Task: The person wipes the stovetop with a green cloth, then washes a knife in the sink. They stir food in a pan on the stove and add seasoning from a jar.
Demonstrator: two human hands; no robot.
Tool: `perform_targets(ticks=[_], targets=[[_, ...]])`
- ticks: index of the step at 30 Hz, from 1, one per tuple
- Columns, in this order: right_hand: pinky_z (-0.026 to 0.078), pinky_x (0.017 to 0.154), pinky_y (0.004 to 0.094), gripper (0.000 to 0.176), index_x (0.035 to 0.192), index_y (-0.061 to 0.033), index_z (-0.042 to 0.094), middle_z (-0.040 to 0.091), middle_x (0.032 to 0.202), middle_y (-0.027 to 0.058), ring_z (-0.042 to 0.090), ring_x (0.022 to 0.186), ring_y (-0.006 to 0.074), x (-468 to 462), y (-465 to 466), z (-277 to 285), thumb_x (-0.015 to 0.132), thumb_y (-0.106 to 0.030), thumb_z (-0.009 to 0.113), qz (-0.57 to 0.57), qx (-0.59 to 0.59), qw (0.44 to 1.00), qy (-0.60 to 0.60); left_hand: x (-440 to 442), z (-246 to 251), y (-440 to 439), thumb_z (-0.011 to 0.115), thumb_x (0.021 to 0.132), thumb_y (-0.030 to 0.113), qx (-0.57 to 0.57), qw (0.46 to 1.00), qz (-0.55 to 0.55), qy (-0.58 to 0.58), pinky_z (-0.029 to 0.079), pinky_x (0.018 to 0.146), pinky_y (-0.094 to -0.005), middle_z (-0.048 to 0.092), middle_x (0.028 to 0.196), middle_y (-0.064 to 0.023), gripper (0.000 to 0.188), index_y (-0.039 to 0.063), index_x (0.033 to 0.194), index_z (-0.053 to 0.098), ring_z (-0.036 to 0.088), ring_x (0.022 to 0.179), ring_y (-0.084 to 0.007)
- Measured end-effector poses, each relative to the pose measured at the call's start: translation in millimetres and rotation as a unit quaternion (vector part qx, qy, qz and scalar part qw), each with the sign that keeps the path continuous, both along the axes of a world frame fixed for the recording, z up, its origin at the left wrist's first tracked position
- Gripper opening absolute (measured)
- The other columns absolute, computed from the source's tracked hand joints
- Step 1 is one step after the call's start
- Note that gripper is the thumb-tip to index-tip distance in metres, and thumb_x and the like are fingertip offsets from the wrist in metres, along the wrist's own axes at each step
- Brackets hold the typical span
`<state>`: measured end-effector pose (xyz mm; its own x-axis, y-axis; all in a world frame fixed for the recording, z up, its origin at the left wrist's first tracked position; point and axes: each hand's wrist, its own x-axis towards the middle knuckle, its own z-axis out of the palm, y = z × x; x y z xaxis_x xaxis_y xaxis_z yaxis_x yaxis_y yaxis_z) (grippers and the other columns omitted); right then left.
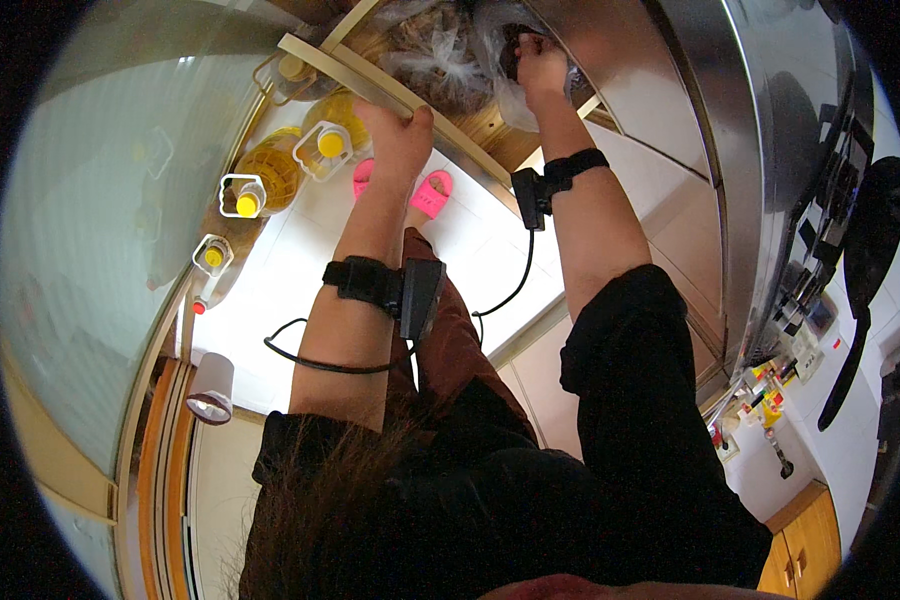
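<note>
An open wooden drawer (487,139) is pulled out at the top of the view. My left hand (397,139) grips the top edge of its front panel (352,73), with the thumb up and the fingers hidden behind the edge. Inside the drawer lie clear plastic bags (450,60) with brownish contents that I cannot identify. My right hand (541,71) reaches into the drawer's right part, at the mouth of a clear bag (516,109) with dark contents. Its fingers are bent at the dark contents; whether they hold any of it is not clear.
Large oil bottles with yellow caps (270,172) stand on the floor at the left, beside a glass panel (120,187). A steel-fronted cabinet (645,82) borders the drawer on the right. Pink slippers (431,196) are on the tiled floor below. Cables hang from both wrist straps.
</note>
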<state>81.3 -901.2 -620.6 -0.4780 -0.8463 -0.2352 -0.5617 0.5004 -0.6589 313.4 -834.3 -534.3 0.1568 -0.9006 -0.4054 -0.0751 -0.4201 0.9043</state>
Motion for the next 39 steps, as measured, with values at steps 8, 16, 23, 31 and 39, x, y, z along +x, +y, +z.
perform_targets(ticks=[8, 16, 23, 31, 39], targets=[[0.037, 0.045, 0.0287, 0.014, 0.101, -0.0097, 0.057, 0.057, 0.074, 0.0011, 0.049, 0.057, 0.012, 20, -2, 67, 0.096, -0.023, 0.06, -0.184, 0.056, 0.925, -0.327, 2, -16, -1, 0.068, 0.072, -0.001, -0.012, 0.999, 0.004, -0.029, 0.034, 0.107, -0.0367, 0.033, 0.127, -0.022, 0.076, -0.007, 0.132, 0.022, 0.04, 0.122, -0.0323], [0.041, 0.049, 0.0244, 0.023, 0.102, -0.0065, 0.061, 0.058, 0.077, -0.0006, 0.05, 0.061, 0.0081, 38, 16, 120, 0.097, -0.029, 0.059, -0.04, 0.015, 0.964, -0.263, 15, 17, -12, 0.074, 0.075, 0.006, 0.082, 0.993, 0.009, 0.083, 0.036, 0.103, -0.0341, 0.043, 0.127, -0.0174, 0.084, -0.005, 0.139, 0.02, 0.048, 0.118, -0.0295], [0.037, 0.047, 0.021, 0.019, 0.106, -0.0094, 0.059, 0.056, 0.084, -0.0023, 0.044, 0.058, 0.0049, 81, 74, 278, 0.1, -0.026, 0.054, -0.107, 0.006, 0.887, -0.45, 33, 104, 13, 0.069, 0.083, 0.017, 0.181, 0.979, 0.082, 0.046, 0.045, 0.088, -0.0346, 0.056, 0.121, -0.0106, 0.061, 0.007, 0.136, 0.041, 0.055, 0.103, -0.0212], [0.029, 0.045, 0.0181, 0.017, 0.103, -0.007, 0.057, 0.053, 0.08, -0.0018, 0.038, 0.056, 0.0037, 52, 121, 511, 0.101, -0.023, 0.052, -0.136, -0.125, 0.824, -0.536, -30, 286, -6, 0.056, 0.085, 0.003, 0.029, 0.986, 0.05, 0.159, 0.042, 0.088, -0.0264, 0.06, 0.105, -0.0057, 0.031, -0.001, 0.116, 0.057, 0.055, 0.095, -0.0152], [0.033, 0.042, 0.0201, 0.02, 0.105, -0.0032, 0.057, 0.055, 0.078, 0.0017, 0.044, 0.055, 0.0076, -126, 123, 634, 0.099, -0.022, 0.055, -0.161, -0.267, 0.856, -0.412, -127, 392, -22, 0.058, 0.081, 0.003, -0.093, 0.972, -0.029, 0.212, 0.037, 0.084, -0.0287, 0.062, 0.099, 0.0004, 0.025, 0.008, 0.106, 0.064, 0.054, 0.09, -0.0106]])
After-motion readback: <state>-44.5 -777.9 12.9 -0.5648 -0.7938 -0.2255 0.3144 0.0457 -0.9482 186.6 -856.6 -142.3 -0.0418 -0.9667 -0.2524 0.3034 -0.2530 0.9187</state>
